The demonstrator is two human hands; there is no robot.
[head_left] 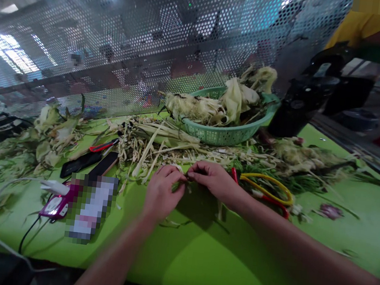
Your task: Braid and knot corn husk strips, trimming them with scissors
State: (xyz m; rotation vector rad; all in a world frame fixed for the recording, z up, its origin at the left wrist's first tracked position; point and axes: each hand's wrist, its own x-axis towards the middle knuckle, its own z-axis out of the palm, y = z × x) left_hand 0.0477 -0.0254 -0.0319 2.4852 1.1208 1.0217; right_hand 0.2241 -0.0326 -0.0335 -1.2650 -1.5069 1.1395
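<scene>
Both of my hands meet over the green table [217, 261], fingertips pinched together on a thin strip of dried leaf [183, 180]. My left hand [162, 192] curls its fingers round the strip's near end. My right hand [211, 177] pinches the same strip from the right. Just beyond the hands lies a heap of pale husk strips [162, 146]. Red and yellow handled scissors [269, 189] lie right of my right hand.
A green plastic basket [225, 133] piled with dried husks stands at the back. A perforated metal screen [136, 43] closes off the far side. Black cases and a phone on a cable [87, 162] lie left. A person in a yellow shirt [363, 27] stands at the far right.
</scene>
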